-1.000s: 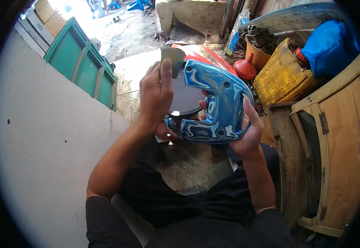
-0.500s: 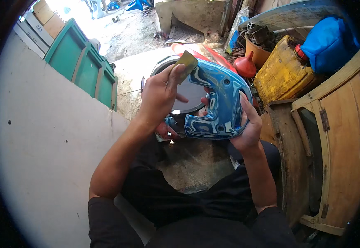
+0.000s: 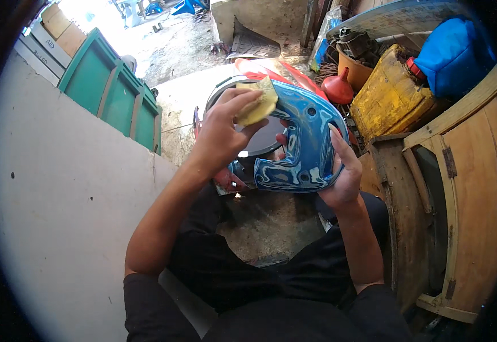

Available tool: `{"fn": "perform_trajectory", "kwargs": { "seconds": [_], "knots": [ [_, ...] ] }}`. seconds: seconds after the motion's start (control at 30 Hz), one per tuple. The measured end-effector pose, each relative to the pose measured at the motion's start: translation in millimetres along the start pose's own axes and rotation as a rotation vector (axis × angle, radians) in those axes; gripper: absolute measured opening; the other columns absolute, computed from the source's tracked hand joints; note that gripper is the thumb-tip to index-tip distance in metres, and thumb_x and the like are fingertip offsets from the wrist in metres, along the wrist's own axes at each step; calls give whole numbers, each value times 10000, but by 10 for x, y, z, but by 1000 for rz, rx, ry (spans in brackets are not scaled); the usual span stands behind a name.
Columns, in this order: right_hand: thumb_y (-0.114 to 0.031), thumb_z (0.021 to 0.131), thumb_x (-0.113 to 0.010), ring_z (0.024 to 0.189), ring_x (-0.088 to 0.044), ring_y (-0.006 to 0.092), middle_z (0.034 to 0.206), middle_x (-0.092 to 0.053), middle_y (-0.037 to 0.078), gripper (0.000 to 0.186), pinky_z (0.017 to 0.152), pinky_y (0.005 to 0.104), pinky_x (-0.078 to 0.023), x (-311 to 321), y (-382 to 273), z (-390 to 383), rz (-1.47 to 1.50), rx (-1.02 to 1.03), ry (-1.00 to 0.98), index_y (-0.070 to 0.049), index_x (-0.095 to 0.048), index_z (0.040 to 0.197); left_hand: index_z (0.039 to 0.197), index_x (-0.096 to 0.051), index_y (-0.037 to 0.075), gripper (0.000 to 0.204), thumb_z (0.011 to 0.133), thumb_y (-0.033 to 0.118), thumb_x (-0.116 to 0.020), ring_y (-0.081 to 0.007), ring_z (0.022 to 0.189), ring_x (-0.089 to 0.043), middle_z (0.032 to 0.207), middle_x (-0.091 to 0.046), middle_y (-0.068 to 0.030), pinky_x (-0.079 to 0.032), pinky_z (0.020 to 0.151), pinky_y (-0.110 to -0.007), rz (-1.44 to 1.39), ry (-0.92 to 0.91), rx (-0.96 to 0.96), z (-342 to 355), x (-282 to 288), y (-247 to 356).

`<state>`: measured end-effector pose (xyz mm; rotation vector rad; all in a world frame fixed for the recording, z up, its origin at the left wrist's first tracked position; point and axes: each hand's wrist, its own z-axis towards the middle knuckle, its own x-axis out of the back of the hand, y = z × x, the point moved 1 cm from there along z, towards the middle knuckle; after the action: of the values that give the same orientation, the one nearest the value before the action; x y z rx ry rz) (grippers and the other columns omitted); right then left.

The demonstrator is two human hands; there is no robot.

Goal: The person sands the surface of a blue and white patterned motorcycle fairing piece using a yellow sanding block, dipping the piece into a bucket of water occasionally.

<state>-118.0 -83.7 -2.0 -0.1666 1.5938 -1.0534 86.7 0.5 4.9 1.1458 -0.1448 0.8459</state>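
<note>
My right hand (image 3: 344, 175) grips the right side of a glossy blue U-shaped panel (image 3: 304, 148), swirled with white streaks and pierced by screw holes. Some of its fingertips show through the panel's gap, the thumb lying over the side opening. A folded piece of yellowish sandpaper (image 3: 263, 105) is pinched in my left hand (image 3: 219, 128), against or just above the tip of the panel's upper arm. The sandpaper hides that tip, so contact cannot be made out. Beneath both hands stands a round dark-rimmed bucket (image 3: 255, 153) with greyish liquid, partly covered by the panel.
Red plastic parts (image 3: 302, 78) lie beyond the bucket. To the right are a red funnel (image 3: 338, 86), a stained yellow jerrycan (image 3: 394, 94), a blue bag-like thing (image 3: 453, 57) and a wooden cabinet (image 3: 473, 188). A white wall (image 3: 72, 171) and green crate (image 3: 109, 85) border the left.
My left hand has turned over the sandpaper, its fingers now across the top, and the sheet has shifted slightly down and right. My right hand and the panel have stayed nearly still.
</note>
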Motion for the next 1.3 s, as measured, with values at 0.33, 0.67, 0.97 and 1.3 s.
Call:
{"fn": "perform_trajectory", "kwargs": {
  "seconds": [0.33,0.67,0.97,1.3],
  "knots": [
    [-382,1076,-389,1313,-544,319,1426,-519,203,594,1031,459,-533,4,20,-4,8,-15,-11,36,-351,1497,1239,-665,7,270,1003,-2,-535,-273,1074,-691,1360,-606,-169,-632,811,-325,-319,19,8,-12,-84,56],
    [-390,1075,-384,1316,-541,335,1458,-495,220,615,1034,465,-529,42,12,6,28,-10,-44,37,-330,1515,1226,-715,30,265,972,65,-650,-171,1003,-700,1168,-727,-157,-569,801,-289,-48,130,43,-3,58,38],
    [-374,1064,-393,1295,-559,382,1435,-502,253,620,1045,500,-527,-50,37,-28,78,-32,-82,50,-317,1509,1338,-637,42,354,1003,154,-609,-325,1247,-627,1314,-647,-236,-480,1035,-377,116,194,-83,-28,-138,29],
    [-378,1053,-405,1295,-558,401,1431,-508,257,637,1058,518,-512,-76,16,-36,83,-37,-82,61,-311,1505,1304,-636,3,367,946,86,-650,-379,1254,-603,1325,-623,-238,-473,1051,-407,208,158,-129,-12,-46,76]
  ]
}}
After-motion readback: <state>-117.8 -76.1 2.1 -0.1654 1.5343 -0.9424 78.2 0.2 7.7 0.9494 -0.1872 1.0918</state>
